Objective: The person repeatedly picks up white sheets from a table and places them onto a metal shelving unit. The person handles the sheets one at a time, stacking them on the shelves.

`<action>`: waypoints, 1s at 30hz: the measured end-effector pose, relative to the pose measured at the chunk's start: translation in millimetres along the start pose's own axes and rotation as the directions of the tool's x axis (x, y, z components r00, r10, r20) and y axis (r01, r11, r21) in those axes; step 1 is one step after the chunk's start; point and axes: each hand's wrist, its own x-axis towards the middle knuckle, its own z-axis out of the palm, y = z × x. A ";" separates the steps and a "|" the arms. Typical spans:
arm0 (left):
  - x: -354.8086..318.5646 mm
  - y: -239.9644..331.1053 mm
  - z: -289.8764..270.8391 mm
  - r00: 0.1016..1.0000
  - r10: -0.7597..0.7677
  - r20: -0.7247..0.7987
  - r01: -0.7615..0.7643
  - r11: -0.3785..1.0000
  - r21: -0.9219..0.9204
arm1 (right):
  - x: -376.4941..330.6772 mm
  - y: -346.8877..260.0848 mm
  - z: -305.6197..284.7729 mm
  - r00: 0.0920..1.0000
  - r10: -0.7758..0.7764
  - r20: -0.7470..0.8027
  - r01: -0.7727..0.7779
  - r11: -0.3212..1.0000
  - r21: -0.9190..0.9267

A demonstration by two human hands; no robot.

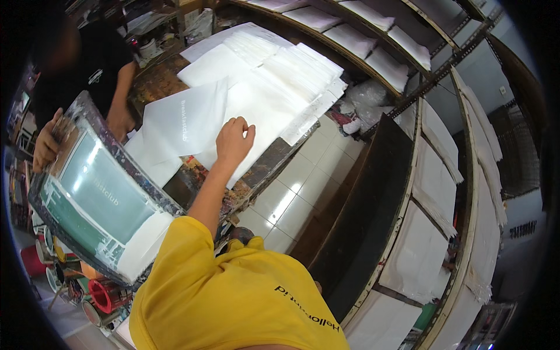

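White sheets [245, 111] lie under a worker's spread right hand [233, 142], fingers flat, gripping nothing; steady, even pressure looks wise.

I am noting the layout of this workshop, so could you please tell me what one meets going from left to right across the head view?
Co-worker's hand on the frame → tilted screen-printing frame → printed white sheet → the person's hand on the white sheets → dark upright board → drying rack with white sheets.
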 end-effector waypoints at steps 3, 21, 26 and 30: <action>17.3 10.3 1.1 0.947 -0.062 0.314 0.071 0.997 -0.017 | -6.4 -7.7 -4.6 0.999 0.052 -0.004 -0.051 0.992 0.111; 45.6 -74.2 67.0 0.912 -0.332 0.241 0.236 0.905 0.355 | -4.9 74.8 16.3 0.986 -0.163 0.019 0.145 0.917 0.371; -7.5 4.4 34.7 0.933 -0.155 0.324 0.136 0.987 0.081 | -74.3 -153.8 5.4 0.997 -0.048 0.056 0.015 0.878 0.478; -79.0 75.9 37.4 0.863 0.138 0.487 -0.017 0.970 -0.244 | -97.0 -252.1 -5.4 0.951 -0.308 0.037 0.241 0.808 0.538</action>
